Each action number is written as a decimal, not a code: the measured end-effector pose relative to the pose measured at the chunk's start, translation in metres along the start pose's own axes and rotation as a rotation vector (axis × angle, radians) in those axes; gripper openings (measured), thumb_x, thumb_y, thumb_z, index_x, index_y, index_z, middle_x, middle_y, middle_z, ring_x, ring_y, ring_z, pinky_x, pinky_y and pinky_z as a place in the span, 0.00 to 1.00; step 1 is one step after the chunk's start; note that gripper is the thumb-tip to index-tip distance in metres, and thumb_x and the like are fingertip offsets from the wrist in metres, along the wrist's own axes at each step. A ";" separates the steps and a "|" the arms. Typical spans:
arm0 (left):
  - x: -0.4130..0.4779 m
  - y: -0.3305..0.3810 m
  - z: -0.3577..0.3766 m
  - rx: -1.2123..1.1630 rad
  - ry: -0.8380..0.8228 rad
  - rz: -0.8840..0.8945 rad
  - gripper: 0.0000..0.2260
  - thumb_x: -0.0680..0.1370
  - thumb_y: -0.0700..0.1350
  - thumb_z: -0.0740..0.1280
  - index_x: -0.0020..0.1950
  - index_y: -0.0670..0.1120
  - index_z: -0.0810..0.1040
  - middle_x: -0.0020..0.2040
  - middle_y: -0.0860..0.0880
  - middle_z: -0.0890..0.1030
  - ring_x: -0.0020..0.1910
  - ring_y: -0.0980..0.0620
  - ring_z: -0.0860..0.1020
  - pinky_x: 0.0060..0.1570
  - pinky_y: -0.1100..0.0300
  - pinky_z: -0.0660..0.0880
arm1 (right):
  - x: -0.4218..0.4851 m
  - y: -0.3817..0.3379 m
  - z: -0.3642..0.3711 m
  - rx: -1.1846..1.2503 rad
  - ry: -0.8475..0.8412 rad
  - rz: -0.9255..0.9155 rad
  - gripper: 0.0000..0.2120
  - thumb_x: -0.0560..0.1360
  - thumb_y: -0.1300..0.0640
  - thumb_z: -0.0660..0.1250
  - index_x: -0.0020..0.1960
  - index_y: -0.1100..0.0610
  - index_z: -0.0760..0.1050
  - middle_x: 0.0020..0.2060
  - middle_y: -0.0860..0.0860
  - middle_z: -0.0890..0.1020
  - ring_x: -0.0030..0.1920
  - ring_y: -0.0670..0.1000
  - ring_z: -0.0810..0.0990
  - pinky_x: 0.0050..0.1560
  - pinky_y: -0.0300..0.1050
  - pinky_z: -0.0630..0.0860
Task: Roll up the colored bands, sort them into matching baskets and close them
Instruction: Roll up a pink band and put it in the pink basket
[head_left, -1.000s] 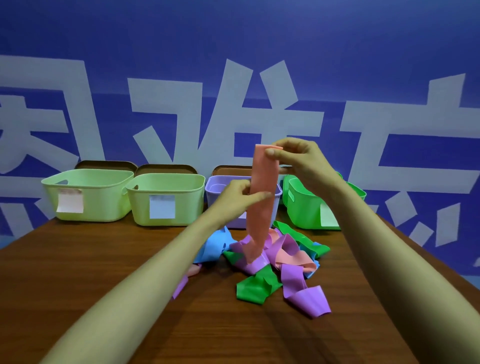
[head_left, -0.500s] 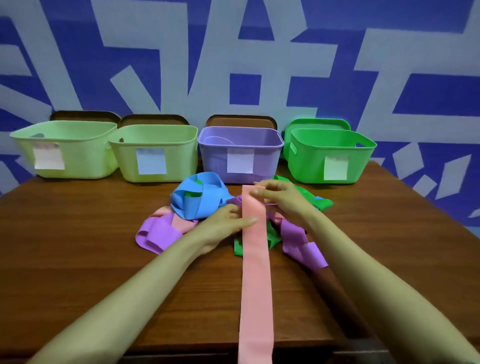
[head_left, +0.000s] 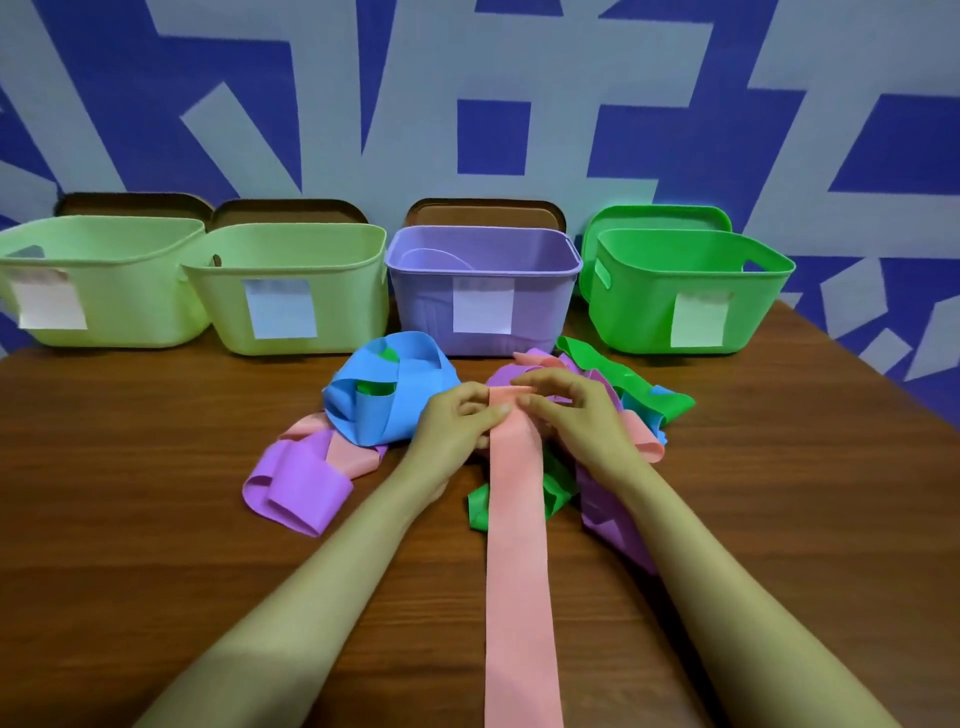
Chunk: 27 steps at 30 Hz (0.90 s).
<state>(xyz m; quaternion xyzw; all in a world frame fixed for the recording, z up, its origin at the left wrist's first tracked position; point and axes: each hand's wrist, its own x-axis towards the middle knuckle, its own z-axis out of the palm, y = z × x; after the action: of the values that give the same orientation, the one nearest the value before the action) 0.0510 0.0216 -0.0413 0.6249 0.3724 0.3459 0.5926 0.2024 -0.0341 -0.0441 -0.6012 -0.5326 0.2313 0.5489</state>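
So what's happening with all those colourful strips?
A person is rolling up a long pink band lying flat on the wooden table. The left hand and right hand pinch its far end, which looks barely folded over. Behind it sits a heap of blue, purple, green and pink bands. At the back stand two pale green baskets, a purple basket and a bright green basket, all open and labelled.

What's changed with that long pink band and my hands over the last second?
The long flat salmon-pink band came down from upright in the air to lie flat along the wooden table. The left hand and right hand still pinch its far end, now folding it over. The four plastic baskets stayed put.
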 end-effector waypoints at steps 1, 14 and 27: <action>-0.001 -0.001 0.001 -0.048 0.003 0.004 0.03 0.76 0.39 0.68 0.46 0.47 0.79 0.45 0.46 0.82 0.44 0.52 0.80 0.46 0.57 0.78 | -0.001 -0.001 0.001 0.052 0.000 0.003 0.06 0.73 0.64 0.70 0.49 0.59 0.83 0.59 0.47 0.80 0.61 0.46 0.77 0.54 0.44 0.77; -0.011 0.001 0.003 -0.246 0.009 0.030 0.07 0.76 0.46 0.69 0.48 0.43 0.82 0.42 0.48 0.83 0.45 0.52 0.81 0.47 0.58 0.78 | -0.009 -0.008 -0.001 0.176 -0.041 -0.029 0.12 0.73 0.65 0.70 0.42 0.48 0.84 0.49 0.45 0.84 0.62 0.50 0.77 0.53 0.45 0.78; -0.013 0.002 0.002 -0.160 0.042 0.133 0.07 0.76 0.44 0.68 0.51 0.42 0.81 0.44 0.46 0.83 0.44 0.54 0.82 0.41 0.62 0.77 | -0.012 -0.019 -0.009 0.278 -0.063 0.082 0.08 0.75 0.63 0.68 0.51 0.66 0.81 0.45 0.50 0.82 0.35 0.34 0.75 0.29 0.28 0.70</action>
<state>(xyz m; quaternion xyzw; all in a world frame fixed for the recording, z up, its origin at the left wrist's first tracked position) 0.0467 0.0093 -0.0393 0.5914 0.3135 0.4263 0.6084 0.1992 -0.0516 -0.0283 -0.5333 -0.4873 0.3438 0.5999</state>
